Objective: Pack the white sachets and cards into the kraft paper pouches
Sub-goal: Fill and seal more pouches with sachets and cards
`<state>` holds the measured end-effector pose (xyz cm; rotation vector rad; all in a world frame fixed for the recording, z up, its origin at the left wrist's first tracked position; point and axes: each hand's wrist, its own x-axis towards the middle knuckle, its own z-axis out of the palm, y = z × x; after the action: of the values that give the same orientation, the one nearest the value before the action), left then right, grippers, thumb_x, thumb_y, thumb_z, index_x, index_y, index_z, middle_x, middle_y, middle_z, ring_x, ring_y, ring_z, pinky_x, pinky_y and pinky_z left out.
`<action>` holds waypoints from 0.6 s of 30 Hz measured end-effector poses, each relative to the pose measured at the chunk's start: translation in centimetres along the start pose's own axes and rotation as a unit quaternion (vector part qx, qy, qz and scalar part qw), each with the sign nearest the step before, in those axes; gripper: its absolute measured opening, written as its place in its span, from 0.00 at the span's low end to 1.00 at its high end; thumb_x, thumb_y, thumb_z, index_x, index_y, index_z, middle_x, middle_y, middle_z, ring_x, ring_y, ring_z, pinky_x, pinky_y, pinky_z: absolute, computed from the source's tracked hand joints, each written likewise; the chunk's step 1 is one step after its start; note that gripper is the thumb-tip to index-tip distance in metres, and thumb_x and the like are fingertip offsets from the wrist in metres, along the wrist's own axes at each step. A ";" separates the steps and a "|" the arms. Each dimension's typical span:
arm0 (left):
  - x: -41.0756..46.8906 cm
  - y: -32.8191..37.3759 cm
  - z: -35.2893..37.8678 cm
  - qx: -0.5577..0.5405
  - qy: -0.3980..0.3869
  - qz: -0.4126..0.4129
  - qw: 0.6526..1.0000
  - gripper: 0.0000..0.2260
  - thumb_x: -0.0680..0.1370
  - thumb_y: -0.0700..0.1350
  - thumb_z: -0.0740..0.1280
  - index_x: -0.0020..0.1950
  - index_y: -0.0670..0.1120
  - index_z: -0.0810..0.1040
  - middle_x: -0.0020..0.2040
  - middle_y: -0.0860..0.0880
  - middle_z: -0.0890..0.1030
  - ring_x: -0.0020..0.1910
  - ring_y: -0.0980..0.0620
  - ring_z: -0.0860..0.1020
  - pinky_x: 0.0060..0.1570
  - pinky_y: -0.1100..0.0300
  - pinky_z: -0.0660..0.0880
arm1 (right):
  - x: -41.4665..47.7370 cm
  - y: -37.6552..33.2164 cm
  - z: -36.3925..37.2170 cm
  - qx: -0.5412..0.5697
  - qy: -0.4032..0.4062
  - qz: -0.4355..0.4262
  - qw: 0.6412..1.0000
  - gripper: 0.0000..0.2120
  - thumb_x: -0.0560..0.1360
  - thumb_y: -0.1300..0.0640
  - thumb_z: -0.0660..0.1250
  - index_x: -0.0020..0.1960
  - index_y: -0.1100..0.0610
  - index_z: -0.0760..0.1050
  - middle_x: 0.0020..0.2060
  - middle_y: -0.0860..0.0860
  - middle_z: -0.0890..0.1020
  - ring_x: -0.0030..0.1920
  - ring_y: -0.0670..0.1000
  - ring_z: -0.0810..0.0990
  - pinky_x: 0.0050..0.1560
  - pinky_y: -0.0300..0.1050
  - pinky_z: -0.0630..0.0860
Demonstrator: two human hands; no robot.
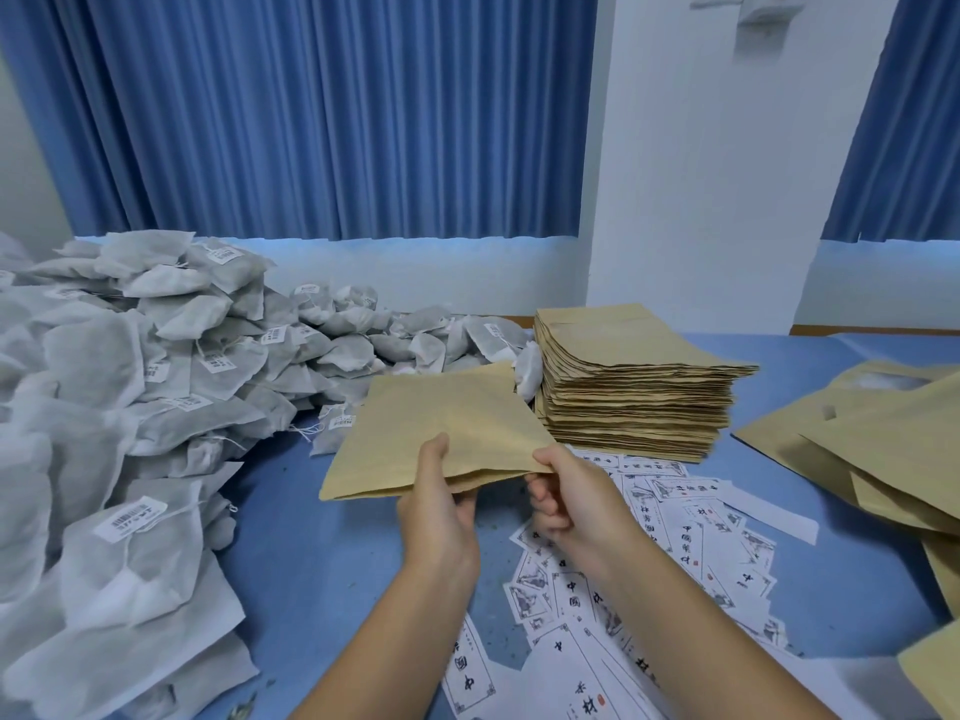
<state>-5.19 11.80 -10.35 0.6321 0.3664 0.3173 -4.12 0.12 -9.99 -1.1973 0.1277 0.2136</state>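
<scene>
Thumb on top and fingers curled under, the left hand (439,506) grips the near edge of one flat brown kraft paper pouch (441,423), held up over the blue bench (311,543), and the right hand (576,506) pinches its near right corner. Just behind the pouch sits a tall stack of more brown paper pouches (634,381), a big heap of soft white sachets (130,381) with little tags fills the left side, and white printed cards (675,553) lie spread under the right arm. Other brown pouches (883,439) lie in a loose pile far to the right.
</scene>
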 end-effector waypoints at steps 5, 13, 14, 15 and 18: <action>-1.1 -2.5 0.1 0.206 -0.104 -0.093 0.969 0.15 0.76 0.48 0.70 0.34 0.42 0.74 0.27 0.47 0.74 0.23 0.54 0.70 0.23 0.65 0.68 | -0.4 0.3 0.8 -0.119 0.040 -0.023 0.992 0.14 0.75 0.56 0.63 0.32 0.57 0.74 0.23 0.51 0.74 0.21 0.47 0.68 0.23 0.37 0.63; -0.9 -2.3 0.0 0.195 -0.095 -0.082 0.973 0.14 0.78 0.43 0.66 0.33 0.41 0.73 0.24 0.47 0.69 0.21 0.54 0.64 0.21 0.64 0.64 | -0.6 0.3 1.0 -0.136 0.016 -0.006 0.991 0.11 0.74 0.55 0.65 0.34 0.56 0.74 0.28 0.54 0.74 0.24 0.48 0.69 0.27 0.38 0.62; -1.0 -2.4 0.1 0.190 -0.102 -0.086 0.973 0.14 0.78 0.44 0.66 0.33 0.42 0.73 0.24 0.48 0.69 0.20 0.55 0.64 0.21 0.64 0.62 | -0.7 0.2 0.9 -0.131 0.021 -0.015 0.991 0.10 0.75 0.56 0.65 0.36 0.56 0.74 0.29 0.54 0.73 0.25 0.49 0.69 0.26 0.37 0.62; -1.2 -2.4 0.2 0.183 -0.107 -0.090 0.973 0.14 0.79 0.45 0.65 0.35 0.42 0.74 0.24 0.49 0.69 0.20 0.55 0.63 0.20 0.64 0.61 | -0.7 0.0 0.9 -0.124 0.028 -0.027 0.992 0.09 0.75 0.56 0.64 0.36 0.56 0.73 0.28 0.54 0.72 0.24 0.48 0.69 0.24 0.36 0.62; -1.1 -2.3 0.3 0.151 -0.097 -0.086 0.980 0.11 0.81 0.46 0.62 0.41 0.43 0.75 0.25 0.51 0.68 0.21 0.56 0.62 0.19 0.65 0.59 | -0.8 -0.3 0.9 -0.106 0.042 -0.068 0.991 0.11 0.76 0.57 0.64 0.35 0.55 0.71 0.23 0.47 0.69 0.22 0.44 0.65 0.22 0.36 0.62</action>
<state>-5.62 9.51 -11.30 0.9160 0.2811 0.0326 -4.88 0.73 -9.19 -1.4222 0.0969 0.0575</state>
